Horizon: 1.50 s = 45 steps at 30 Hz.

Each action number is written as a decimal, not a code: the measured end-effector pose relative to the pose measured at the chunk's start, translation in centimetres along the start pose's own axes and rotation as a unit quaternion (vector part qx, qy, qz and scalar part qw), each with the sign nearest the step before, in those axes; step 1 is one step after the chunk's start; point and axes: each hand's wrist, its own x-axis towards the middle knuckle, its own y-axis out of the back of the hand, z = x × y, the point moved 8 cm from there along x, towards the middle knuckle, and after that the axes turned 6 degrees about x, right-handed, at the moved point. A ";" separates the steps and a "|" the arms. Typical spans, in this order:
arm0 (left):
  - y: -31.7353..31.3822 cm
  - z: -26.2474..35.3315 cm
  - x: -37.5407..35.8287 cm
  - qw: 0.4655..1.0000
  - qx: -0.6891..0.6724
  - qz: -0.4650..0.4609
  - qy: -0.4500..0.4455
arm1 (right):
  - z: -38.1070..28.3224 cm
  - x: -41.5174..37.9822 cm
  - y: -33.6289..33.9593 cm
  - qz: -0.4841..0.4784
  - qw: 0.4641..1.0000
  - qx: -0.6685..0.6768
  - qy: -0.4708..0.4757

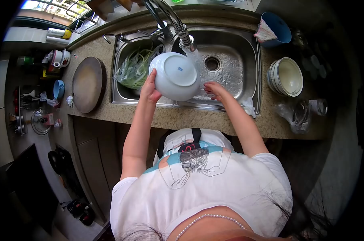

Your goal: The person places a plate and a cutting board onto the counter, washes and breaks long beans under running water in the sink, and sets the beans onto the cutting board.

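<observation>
White bowl [174,76], held above the sink [232,52] with its underside turned up toward the camera; a foot ring and a small blue mark [180,68] are visible on the base. I see the left hand [150,88] grasping the bowl at its left edge, thumb lying along the outside; the other fingers are hidden from me behind it. The right hand [216,90] is released, its fingers spread and slightly curled, just beside the bowl's right side and over the front of the sink. Beyond the bowl stands the faucet [185,36], with water near the bowl's far right edge; whether it strikes the bowl, I cannot tell. To the right, the large basin shows a wet floor around its drain [212,63]. To the left, the smaller basin contains green vegetables [135,70] partly covered by clear plastic. Farther out, on the counter [182,115], I note a round board [88,84] at left and, at right, stacked bowls [285,76], a blue tub [280,30] with a pale cloth [265,33] over its rim, and crumpled plastic [300,116] nearer the front.
</observation>
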 end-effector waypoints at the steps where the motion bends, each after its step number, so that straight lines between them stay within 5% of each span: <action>1: 0.3 0.4 -0.2 1.000 -0.026 -0.005 0.006 | -0.6 0.3 -0.8 -0.010 1.000 0.005 0.010; 4: -0.3 -2.9 -0.9 0.997 -0.066 -0.018 0.024 | -0.1 -1.5 3.1 0.025 0.999 -0.025 0.025; 6: 0.7 -0.4 -3.2 0.999 -0.036 0.031 -0.013 | -0.1 -1.8 0.6 0.039 0.997 -0.036 0.055; 17: -0.8 7.8 -7.9 0.959 0.224 -0.050 -0.168 | -2.3 -5.0 -3.8 0.052 0.991 -0.029 0.117; 21: 1.2 11.7 -8.7 0.903 0.353 -0.086 -0.230 | -5.7 -5.9 -7.8 0.070 0.959 -0.078 0.262; 23: 1.4 14.5 -10.2 0.829 0.473 -0.145 -0.262 | -7.3 -7.2 -11.5 0.100 0.951 -0.061 0.285; 25: 2.2 17.0 -11.2 0.697 0.581 -0.196 -0.371 | -9.7 -9.9 -17.4 0.108 0.953 -0.073 0.273; 27: 3.5 19.9 -13.3 0.609 0.561 -0.194 -0.526 | -11.1 -10.8 -25.0 -0.069 0.963 0.104 0.240; 29: 5.2 21.1 -13.7 0.527 0.610 -0.223 -0.548 | -12.7 -10.2 -29.7 -0.192 0.945 0.148 0.218; 32: 9.2 22.3 -13.3 0.492 0.642 -0.228 -0.542 | -14.2 -10.1 -36.5 -0.252 0.932 0.185 0.184; 34: 11.6 22.3 -12.7 0.426 0.694 -0.248 -0.525 | -13.7 -7.4 -37.9 -0.126 0.964 0.169 0.163; 39: 16.9 28.4 -12.8 0.415 0.719 -0.228 -0.509 | -14.3 -3.5 -43.4 -0.144 0.965 0.172 0.133; 42: 22.3 36.3 -10.8 0.482 0.705 -0.024 -0.520 | -16.3 -2.2 -45.3 -0.127 0.967 0.149 0.165; 45: 33.5 43.0 -3.7 0.529 0.708 0.221 -0.412 | -18.3 -0.6 -45.9 -0.121 0.967 0.141 0.173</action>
